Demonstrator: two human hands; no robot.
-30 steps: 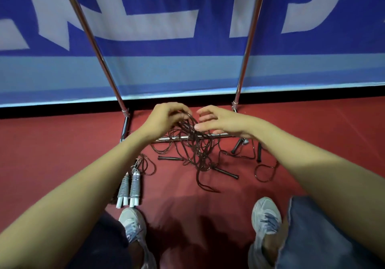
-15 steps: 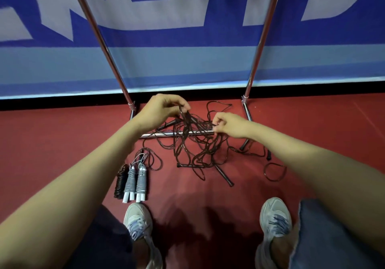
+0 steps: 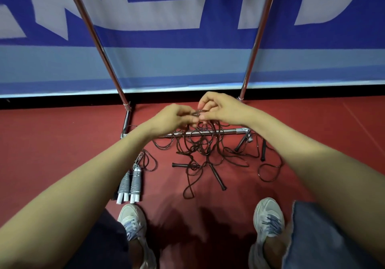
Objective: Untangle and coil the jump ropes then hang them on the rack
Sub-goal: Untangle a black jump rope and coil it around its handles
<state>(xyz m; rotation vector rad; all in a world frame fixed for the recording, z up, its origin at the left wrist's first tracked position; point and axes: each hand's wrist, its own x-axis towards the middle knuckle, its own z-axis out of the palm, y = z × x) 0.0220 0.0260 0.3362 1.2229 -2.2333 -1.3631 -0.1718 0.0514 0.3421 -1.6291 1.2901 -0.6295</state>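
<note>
Bundle of coiled rope w/ grey-wrapped white handles [image 3: 133, 183] is lying on red floor [image 3: 52, 143] at left, just in front of chrome tube rack [image 3: 225, 131] and near left light-grey sneaker [image 3: 133, 220]. Left hand [image 3: 173, 118] is hovering above rack's low crossbar, fingers curled, pinching thin strands at top of tangle of dark brown jump ropes [image 3: 200, 150]. Right hand [image 3: 221, 108] is meeting it fingertip to fingertip, thumb & index pinching same bunch of strands, other fingers arching above. Tangle is hanging from both hands, draping over crossbar & spreading on floor btw the forearms. Slim black handles are lying loose in it: flat handle [image 3: 180, 165] centre-left, angled handle [image 3: 217, 178] pointing toward feet, leaning handle [image 3: 241, 142] by rack's right foot, upright-looking handle [image 3: 263, 150] further right. Single loop is trailing out on floor at far right. Right light-grey sneaker [image 3: 268, 216] is planted below it. Blue & white banner [image 3: 187, 60] is standing behind rack's two uprights.
</note>
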